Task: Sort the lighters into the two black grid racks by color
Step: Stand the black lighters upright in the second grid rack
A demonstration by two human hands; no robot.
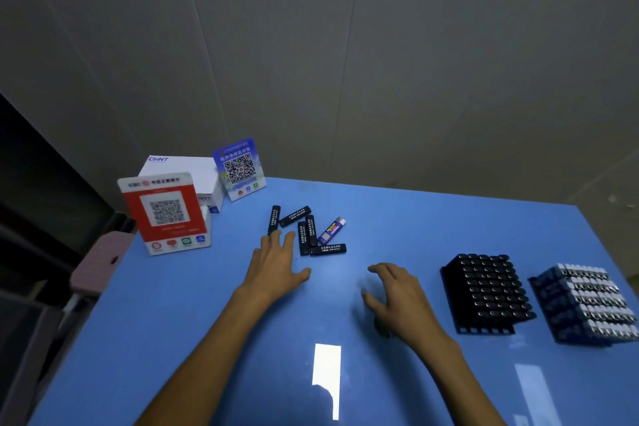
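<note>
I am looking down at a blue table (415,218) with both bare hands hovering low over it. My left hand (276,266) is reaching forward with its fingers straight and spread, grasping nothing; the fingertips (275,235) are touching or almost touching the near end of one black lighter (274,219). Just to the right of those fingertips, more loose black lighters (306,235) are lying flat in a small cluster, and one blue lighter (332,231) with a silver cap is lying angled at the cluster's far right. My right hand (397,297) is hanging relaxed, fingers loosely curled, holding nothing, well apart from the lighters. Further right of its fingers, the black rack (484,294) is standing nearly full of black lighters, and beyond it the second rack (584,308) is packed with blue ones.

To do this pick well, I am judging that thumb and forefinger should be closing on the long sides of the nearest black lighter, lifting it clear without nudging its neighbours, then turning it upright before carrying it to a free cell in the black rack. Beyond the fingers, two QR code stands (166,214) and a white box (183,169) are standing at the table's far left.
</note>
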